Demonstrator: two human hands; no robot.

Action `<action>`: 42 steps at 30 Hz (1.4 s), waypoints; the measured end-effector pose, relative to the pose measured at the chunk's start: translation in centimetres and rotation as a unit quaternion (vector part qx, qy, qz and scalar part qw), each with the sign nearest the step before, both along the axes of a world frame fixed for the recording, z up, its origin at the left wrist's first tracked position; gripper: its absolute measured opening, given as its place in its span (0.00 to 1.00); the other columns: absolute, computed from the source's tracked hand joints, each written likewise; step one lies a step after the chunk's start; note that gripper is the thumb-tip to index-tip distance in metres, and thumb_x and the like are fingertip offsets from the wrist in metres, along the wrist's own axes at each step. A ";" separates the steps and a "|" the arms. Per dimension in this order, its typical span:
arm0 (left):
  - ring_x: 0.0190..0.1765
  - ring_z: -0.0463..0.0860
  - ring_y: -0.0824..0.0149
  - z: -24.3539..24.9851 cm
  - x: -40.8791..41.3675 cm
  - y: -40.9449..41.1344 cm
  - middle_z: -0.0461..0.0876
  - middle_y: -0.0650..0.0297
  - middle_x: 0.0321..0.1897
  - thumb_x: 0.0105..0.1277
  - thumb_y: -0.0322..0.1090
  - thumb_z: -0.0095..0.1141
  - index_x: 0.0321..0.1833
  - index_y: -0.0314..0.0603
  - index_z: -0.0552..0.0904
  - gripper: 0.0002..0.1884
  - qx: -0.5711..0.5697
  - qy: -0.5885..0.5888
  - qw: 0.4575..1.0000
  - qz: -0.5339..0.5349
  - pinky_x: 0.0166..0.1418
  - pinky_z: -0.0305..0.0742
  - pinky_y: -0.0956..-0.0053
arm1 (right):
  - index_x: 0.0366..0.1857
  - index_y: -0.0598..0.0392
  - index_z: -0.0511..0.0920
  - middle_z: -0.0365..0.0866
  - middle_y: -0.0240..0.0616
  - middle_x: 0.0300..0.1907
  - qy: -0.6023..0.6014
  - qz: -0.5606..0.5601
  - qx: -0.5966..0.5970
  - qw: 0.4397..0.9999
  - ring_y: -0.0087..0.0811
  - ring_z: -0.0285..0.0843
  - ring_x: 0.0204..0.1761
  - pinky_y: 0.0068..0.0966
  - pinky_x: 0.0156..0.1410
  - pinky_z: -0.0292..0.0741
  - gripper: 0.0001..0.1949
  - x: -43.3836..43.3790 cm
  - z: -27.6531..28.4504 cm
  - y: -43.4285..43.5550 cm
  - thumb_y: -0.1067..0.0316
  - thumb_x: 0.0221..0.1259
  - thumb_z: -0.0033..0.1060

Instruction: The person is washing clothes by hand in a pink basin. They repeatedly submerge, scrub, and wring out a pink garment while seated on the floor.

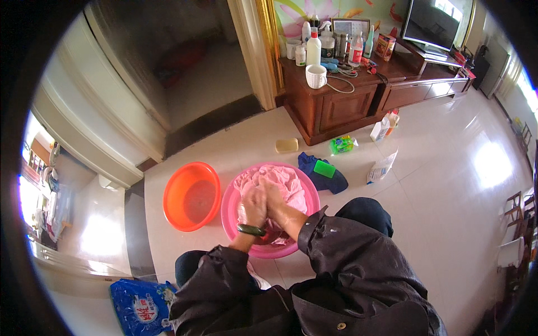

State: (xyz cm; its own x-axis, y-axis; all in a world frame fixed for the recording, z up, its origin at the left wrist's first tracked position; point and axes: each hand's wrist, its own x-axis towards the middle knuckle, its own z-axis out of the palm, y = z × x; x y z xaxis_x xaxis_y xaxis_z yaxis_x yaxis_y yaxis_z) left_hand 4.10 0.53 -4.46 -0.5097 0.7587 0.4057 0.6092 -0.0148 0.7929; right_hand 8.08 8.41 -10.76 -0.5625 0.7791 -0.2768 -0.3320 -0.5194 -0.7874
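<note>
Both of my hands are together over a pink garment (290, 185) that lies bunched in a round pink plastic basin (312, 201). My left hand (254, 206), with a dark green bangle on its wrist, grips a fold of the cloth. Pressed against it is my right hand (273, 195), also closed on the cloth; the fingers are slightly blurred and partly hidden. Dark liquid shows in the near part of the basin. Just right of the basin, a green bar of soap (324, 169) rests on a dark blue cloth (332, 182).
An orange basin (170, 197) stands to the left. Beyond are a yellowish soap bar (286, 145), a green soap packet (342, 145) and white cartons (380, 129). A wooden cabinet (349, 109) holds bottles and a mug (315, 76). A blue detergent bag (130, 311) lies at lower left.
</note>
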 end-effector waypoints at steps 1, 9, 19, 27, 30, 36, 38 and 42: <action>0.32 0.80 0.58 0.2 0.8 1.2 0.80 0.51 0.27 0.71 0.44 0.54 0.38 0.32 0.79 0.17 0.023 0.045 0.999 -0.012 0.39 0.74 0.64 | 0.38 0.52 0.80 0.77 0.29 0.32 0.131 0.026 -0.008 0.991 0.23 0.74 0.34 0.26 0.39 0.74 0.16 0.6 -2.3 2.3 0.52 0.76 0.46; 0.29 0.78 0.61 -2.4 -2.7 0.9 0.79 0.54 0.23 0.67 0.44 0.56 0.32 0.34 0.78 0.16 -0.028 -0.153 0.985 0.069 0.34 0.73 0.63 | 0.27 0.54 0.78 0.78 0.37 0.25 -0.094 -0.064 -0.093 0.989 0.35 0.76 0.28 0.37 0.34 0.73 0.24 -1.8 0.7 -1.5 0.46 0.74 0.42; 0.27 0.72 0.71 -1.9 -2.8 0.5 0.77 0.60 0.22 0.67 0.40 0.56 0.31 0.34 0.77 0.14 -0.036 -0.149 0.985 0.082 0.32 0.70 0.67 | 0.46 0.57 0.81 0.85 0.41 0.36 -0.210 0.029 0.061 0.975 0.36 0.82 0.41 0.34 0.42 0.76 0.20 -0.8 1.0 -2.2 0.52 0.73 0.44; 0.40 0.80 0.72 1.7 -4.3 0.1 0.83 0.61 0.39 0.65 0.39 0.68 0.48 0.32 0.76 0.20 -0.023 -0.139 0.990 -0.008 0.44 0.78 0.70 | 0.46 0.55 0.80 0.82 0.35 0.41 -0.025 0.028 -0.040 0.999 0.29 0.81 0.40 0.30 0.44 0.79 0.13 1.1 4.8 0.6 0.57 0.72 0.51; 0.51 0.84 0.57 4.0 -5.9 0.1 0.84 0.50 0.48 0.60 0.37 0.70 0.63 0.32 0.71 0.31 -0.065 -0.234 0.954 -0.177 0.57 0.78 0.66 | 0.47 0.57 0.80 0.83 0.34 0.43 0.103 0.090 -0.021 0.990 0.27 0.80 0.45 0.25 0.55 0.74 0.11 3.0 9.0 0.3 0.64 0.73 0.50; 0.38 0.82 0.73 3.9 -7.7 -0.2 0.86 0.66 0.35 0.68 0.43 0.62 0.45 0.36 0.84 0.15 -0.242 -0.033 0.962 -0.119 0.43 0.76 0.69 | 0.46 0.62 0.80 0.85 0.41 0.45 -0.176 0.067 0.361 0.913 0.32 0.84 0.46 0.29 0.52 0.78 0.11 3.8 11.0 -0.4 0.66 0.65 0.59; 0.35 0.78 0.76 5.4 -6.8 -0.2 0.83 0.69 0.31 0.69 0.42 0.62 0.41 0.36 0.84 0.13 -0.187 -0.103 0.974 -0.069 0.39 0.74 0.72 | 0.47 0.65 0.78 0.85 0.49 0.42 -0.311 0.035 0.426 0.849 0.40 0.85 0.43 0.33 0.46 0.80 0.17 5.2 13.6 -1.2 0.65 0.57 0.64; 0.31 0.72 0.81 4.7 -8.9 0.3 0.77 0.75 0.27 0.67 0.36 0.64 0.34 0.40 0.83 0.08 -0.083 -0.268 0.960 0.006 0.34 0.66 0.81 | 0.46 0.62 0.75 0.83 0.54 0.41 -0.411 0.099 0.477 0.771 0.52 0.83 0.45 0.43 0.52 0.77 0.24 6.3 10.0 -2.7 0.59 0.48 0.71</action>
State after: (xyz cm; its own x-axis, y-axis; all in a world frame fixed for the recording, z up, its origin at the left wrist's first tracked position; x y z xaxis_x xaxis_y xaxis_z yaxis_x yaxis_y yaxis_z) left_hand -4.81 0.87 0.24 -0.6206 0.7829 -0.0432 0.1132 0.1440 0.9831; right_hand 14.38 5.69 -0.79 -0.6367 0.7700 0.0418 0.4940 0.4489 -0.7446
